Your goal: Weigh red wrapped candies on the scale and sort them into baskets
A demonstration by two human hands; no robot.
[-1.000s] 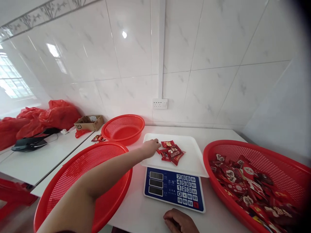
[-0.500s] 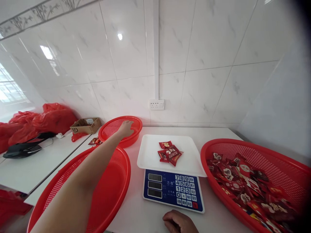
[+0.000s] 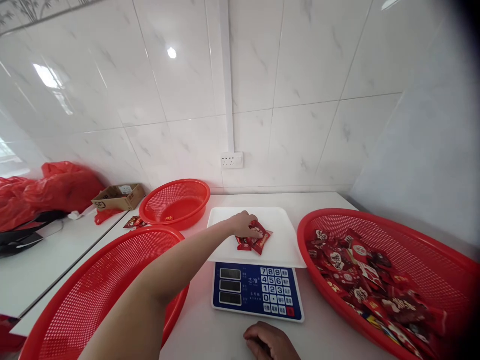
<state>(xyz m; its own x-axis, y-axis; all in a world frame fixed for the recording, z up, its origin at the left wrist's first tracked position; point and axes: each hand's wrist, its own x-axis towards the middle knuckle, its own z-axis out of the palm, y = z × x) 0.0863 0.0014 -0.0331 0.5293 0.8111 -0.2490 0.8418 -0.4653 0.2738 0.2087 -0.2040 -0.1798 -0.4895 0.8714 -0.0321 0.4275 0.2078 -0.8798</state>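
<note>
My left hand (image 3: 245, 225) is over the white tray (image 3: 285, 250) of a digital scale, its fingers bent and closed on a red candy packet (image 3: 255, 227). Other small red packets (image 3: 259, 244) lie beneath and beside the fingers, partly hidden by the hand. My right hand (image 3: 273, 342) rests loosely curled on the table in front of the scale's blue keypad panel (image 3: 258, 292), with nothing visible in it. To the right stands a large red basket (image 3: 337, 215) with many wrapped red packets (image 3: 360, 270) inside.
A large red basket (image 3: 48, 305) stands at the left, partly behind my left arm. A smaller red basket (image 3: 176, 185) behind it holds a small packet. Loose packets (image 3: 135, 222), a cardboard box (image 3: 120, 197) and red plastic bags (image 3: 71, 187) lie further left.
My left hand has moved right, from the far small basket to the packets on the scale tray. My right hand stays in front of the scale. The view has turned slightly right.
</note>
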